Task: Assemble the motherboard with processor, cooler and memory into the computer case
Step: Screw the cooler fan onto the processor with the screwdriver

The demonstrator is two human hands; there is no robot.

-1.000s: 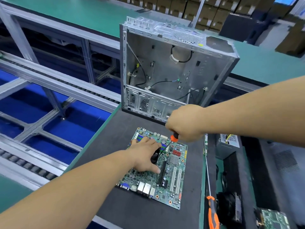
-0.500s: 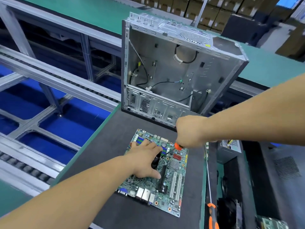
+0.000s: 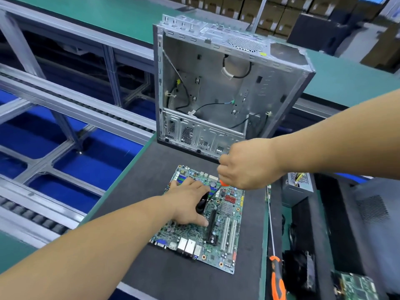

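**Cooler goes down on the board while the case waits empty**

A green, rectangular motherboard point(image 3: 201, 215) lies flat on a dark grey bench mat point(image 3: 134, 195), just in front of an open, bare-metal computer case point(image 3: 227, 87) that stands at the mat's far edge with only loose cables inside. The left hand point(image 3: 190, 202) rests on the board's near-left half, fingers curled over a black, rounded cooler point(image 3: 202, 203) and pressing it down, so the processor beneath cannot be seen. The right hand point(image 3: 244, 167), on the board's case-facing edge, grips an orange-handled screwdriver point(image 3: 224, 183); only the handle's end shows below the closed fist, and the thin shaft slants toward the cooler's corner.

Judging by this pose, the step in hand is fastening the cooler to the board, with the case installation not yet begun. Whether memory sits in the blue slots on the board's left side cannot be told. The next move likely calls for the tip to stay seated in the screw while the left hand keeps the cooler square, then the remaining corners in turn.

To the board's right, off the mat, lie a second long screwdriver with an orange and black handle point(image 3: 277, 278) and a grey metal power supply point(image 3: 299, 187).
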